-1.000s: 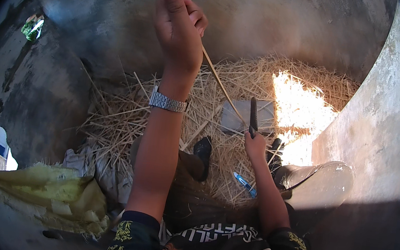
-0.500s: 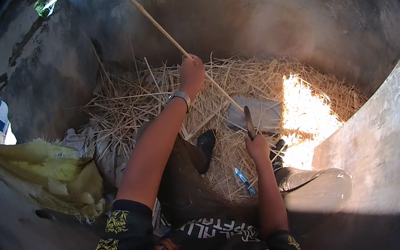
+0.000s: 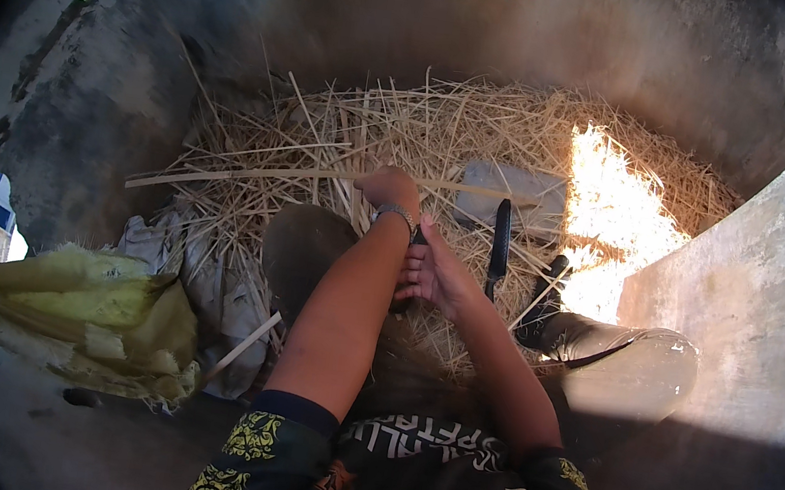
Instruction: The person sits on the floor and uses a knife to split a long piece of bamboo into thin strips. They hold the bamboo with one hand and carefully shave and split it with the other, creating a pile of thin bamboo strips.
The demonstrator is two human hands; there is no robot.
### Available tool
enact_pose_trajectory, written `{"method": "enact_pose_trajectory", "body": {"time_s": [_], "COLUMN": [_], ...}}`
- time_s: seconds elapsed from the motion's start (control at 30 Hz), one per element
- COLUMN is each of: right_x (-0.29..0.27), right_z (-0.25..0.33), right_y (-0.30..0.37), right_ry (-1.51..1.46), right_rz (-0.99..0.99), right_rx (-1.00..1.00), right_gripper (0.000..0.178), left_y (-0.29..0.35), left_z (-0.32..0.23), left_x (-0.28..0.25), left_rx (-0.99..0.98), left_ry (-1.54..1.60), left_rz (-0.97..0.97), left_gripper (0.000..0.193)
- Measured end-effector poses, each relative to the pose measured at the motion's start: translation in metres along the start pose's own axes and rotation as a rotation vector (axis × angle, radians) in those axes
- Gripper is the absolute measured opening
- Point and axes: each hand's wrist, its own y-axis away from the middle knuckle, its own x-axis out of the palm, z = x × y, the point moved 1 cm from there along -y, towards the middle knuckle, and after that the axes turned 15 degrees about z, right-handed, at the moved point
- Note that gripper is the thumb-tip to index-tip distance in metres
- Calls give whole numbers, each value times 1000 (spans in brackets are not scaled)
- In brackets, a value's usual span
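Observation:
My left hand point(image 3: 390, 187), with a metal watch on the wrist, is closed around a long, thin bamboo strip point(image 3: 263, 173) lying nearly level across the view. One end of the strip reaches far left; the other passes over a grey block point(image 3: 529, 186). Just below the left wrist is my right hand point(image 3: 438, 276), thumb raised and fingers loosely bent and apart, with nothing visible in it. To its right a dark-bladed knife point(image 3: 500, 244) stands out of my hands, its upper end against the block. Part of the right hand's fingers is close to my left forearm.
Loose bamboo shavings point(image 3: 429, 121) are heaped before me against a curved concrete wall point(image 3: 500, 31). A yellow sack point(image 3: 87, 309) lies at left, near a pale strip point(image 3: 246, 340). My boot point(image 3: 544, 300) is at right, beside a sunlit patch.
The knife has left my right hand and now rests by the block. My right hand has moved left toward my left wrist. The bamboo strip has swung from slanting upward to nearly level.

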Motion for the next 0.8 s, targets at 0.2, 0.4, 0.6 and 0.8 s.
{"method": "enact_pose_trajectory", "body": {"time_s": [0.2,0.4,0.6,0.8], "right_x": [-6,2,-12,2], "right_z": [-14,-31,-9,3], "right_y": [10,-8,8,25], "right_ry": [-207,-319,1038,1394], "right_rz": [-217,-236,-750,-694], "right_rx": [-138,-255,-127,-309], "right_gripper": [76,65,56,45], "left_y": [132,136,150,150], "left_z": [-58,-54,-63,-43], "left_x": [-19,-46,-52,-59], "left_rx": [-71,-97,100,73], "left_ry": [217,347,19,-130], "left_rz": [39,22,79,88], "left_gripper": [47,50,55,53]}}
